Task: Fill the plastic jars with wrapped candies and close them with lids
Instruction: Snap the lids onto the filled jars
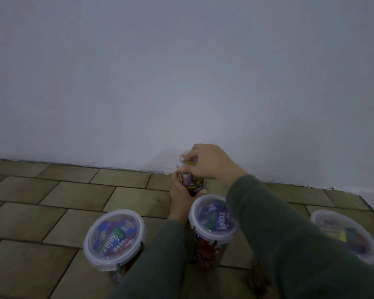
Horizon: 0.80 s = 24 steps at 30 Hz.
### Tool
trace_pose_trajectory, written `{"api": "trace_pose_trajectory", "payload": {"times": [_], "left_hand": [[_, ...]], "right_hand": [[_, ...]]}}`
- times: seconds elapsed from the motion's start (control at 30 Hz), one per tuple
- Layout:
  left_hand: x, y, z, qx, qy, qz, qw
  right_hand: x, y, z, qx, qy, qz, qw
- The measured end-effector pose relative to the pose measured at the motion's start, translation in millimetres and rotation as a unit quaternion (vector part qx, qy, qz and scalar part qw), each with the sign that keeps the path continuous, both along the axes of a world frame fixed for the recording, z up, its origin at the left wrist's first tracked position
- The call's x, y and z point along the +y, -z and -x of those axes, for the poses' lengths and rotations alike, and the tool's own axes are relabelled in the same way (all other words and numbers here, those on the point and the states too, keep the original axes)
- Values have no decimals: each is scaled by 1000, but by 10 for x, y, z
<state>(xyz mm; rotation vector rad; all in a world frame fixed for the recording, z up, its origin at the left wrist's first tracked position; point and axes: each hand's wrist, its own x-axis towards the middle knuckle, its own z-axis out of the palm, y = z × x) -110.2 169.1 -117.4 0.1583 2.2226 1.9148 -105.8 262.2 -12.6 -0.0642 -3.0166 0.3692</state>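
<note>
Nearest, three lidded jars (114, 236) of wrapped candies stand on the tiled floor (41, 212). Beyond them, by the wall (181, 72), the left hand (180, 198) grips a candy-filled far jar (192, 182) round its side. The right hand (209, 162) curls over its top, fingertips pinching the lid (185, 157).

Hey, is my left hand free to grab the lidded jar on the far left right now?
Probably not yet. The left hand grips the far jar by the wall while the right hand works at its top. The left jar stands unobstructed beside that sleeve.
</note>
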Motion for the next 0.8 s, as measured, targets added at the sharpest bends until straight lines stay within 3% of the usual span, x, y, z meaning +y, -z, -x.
{"api": "trace_pose_trajectory", "payload": {"times": [0.13, 0.27, 0.6, 0.7, 0.8], "left_hand": [[14, -53, -5, -59, -2, -41, 997], [6, -45, -3, -30, 14, -43, 999], [3, -70, 17, -50, 26, -41, 998], [6, 35, 95, -44, 41, 29, 998], [-55, -134, 38, -61, 35, 16, 997]], "right_hand": [[222, -8, -163, -94, -62, 27, 993], [239, -2, -199, -59, -79, 31, 995], [196, 56, -140, -26, -17, 68, 997], [148, -1, -164, -56, -11, 32, 998], [107, -112, -231, -96, -11, 48, 994]]}}
